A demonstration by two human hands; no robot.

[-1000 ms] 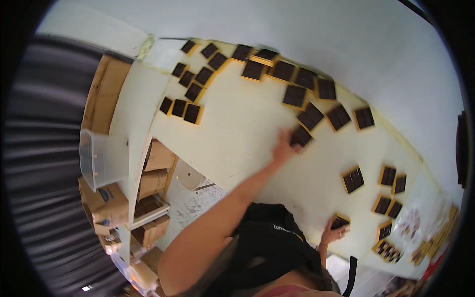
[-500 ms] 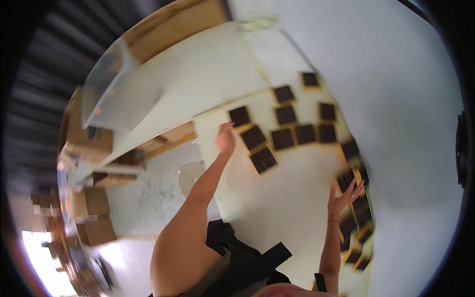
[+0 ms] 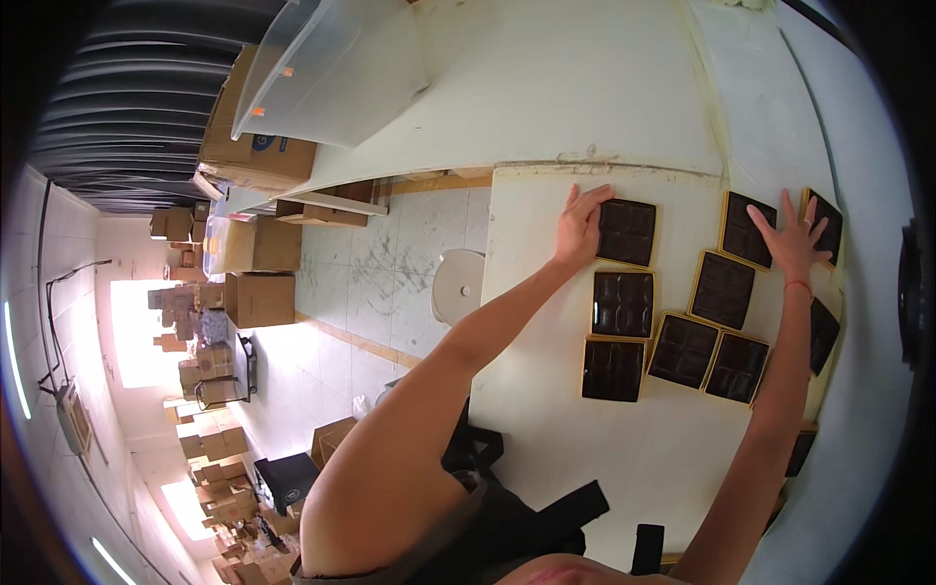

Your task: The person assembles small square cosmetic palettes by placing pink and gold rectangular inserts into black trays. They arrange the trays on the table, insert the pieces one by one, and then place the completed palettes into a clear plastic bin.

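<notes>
Several square dark-brown trays with gold edges and raised, glossy panels lie flat on the pale table. My left hand rests at the left edge of the farthest tray in the left column, its fingers stretched along the tray's upper left corner. Below it in that column sit a second tray and a third tray. My right hand is spread, palm down, between one tray and another tray at the far right, fingertips over both. Its forearm partly covers trays beneath.
A white stool stands on the floor left of the table. Beyond the seam, a clear plastic bin sits on the far table near a cardboard box. Stacked cartons fill the left background. A pale wall borders the right.
The view has shifted and sharpened from the blurred earlier frame. My right hand has moved farther away, from the right-hand cluster to the far trays. My left hand now touches the left column's farthest tray.
</notes>
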